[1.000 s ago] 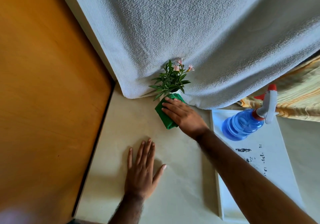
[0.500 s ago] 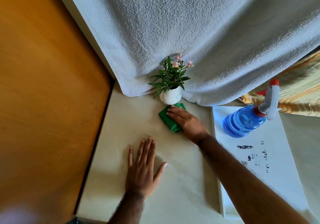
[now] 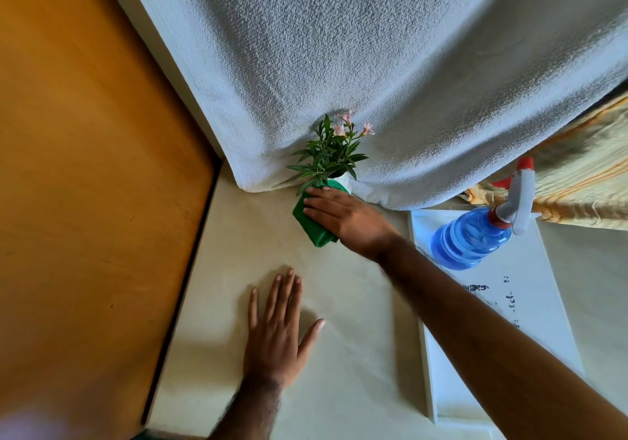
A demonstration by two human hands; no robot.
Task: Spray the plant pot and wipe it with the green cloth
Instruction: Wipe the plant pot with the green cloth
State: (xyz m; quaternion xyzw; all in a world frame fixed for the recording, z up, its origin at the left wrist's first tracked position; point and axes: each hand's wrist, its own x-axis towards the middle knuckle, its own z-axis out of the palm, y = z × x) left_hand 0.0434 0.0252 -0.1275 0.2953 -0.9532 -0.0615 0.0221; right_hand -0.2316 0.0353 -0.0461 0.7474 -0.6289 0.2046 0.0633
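Half a second ago the right hand (image 3: 346,217) held the green cloth (image 3: 314,217) flat on the table (image 3: 339,371), just in front of the white pot (image 3: 343,180), whose front was plain to see. Now the hand has carried the cloth back up against the pot, as it was a second ago, and cloth and fingers cover nearly all of the pot's front; whether the cloth also wraps round the sides cannot be told from above.
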